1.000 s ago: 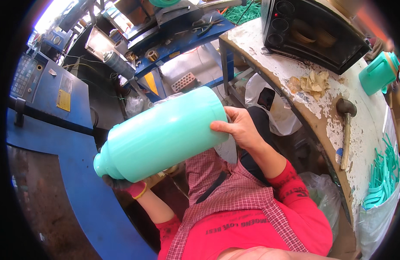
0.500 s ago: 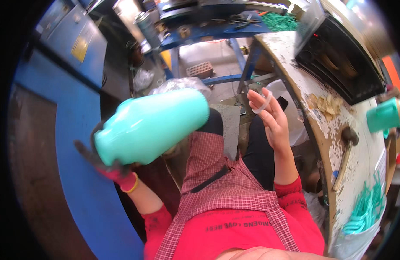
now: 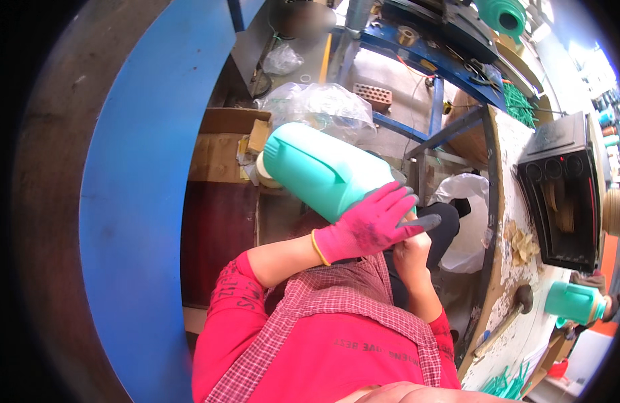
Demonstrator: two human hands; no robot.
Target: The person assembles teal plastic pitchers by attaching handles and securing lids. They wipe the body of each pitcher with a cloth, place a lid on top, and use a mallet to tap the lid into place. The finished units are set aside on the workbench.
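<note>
- The fingers of the gloved left hand [image 3: 364, 228] are being laid, extended, across the turquoise flask's [image 3: 320, 168] near right end; their grip cannot be told.
- The bare right hand's [image 3: 412, 254] fingers are being curled there, partly hidden.
- The flask is being held slantwise beyond the lap.
- Rightward, a mallet [image 3: 503, 324] is being supported by a worn bench [image 3: 542, 330].

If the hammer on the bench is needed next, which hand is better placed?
Right, probably: the right hand is nearer the hammer and bench, while the gloved left hand lies over the near end of the green flask.
</note>
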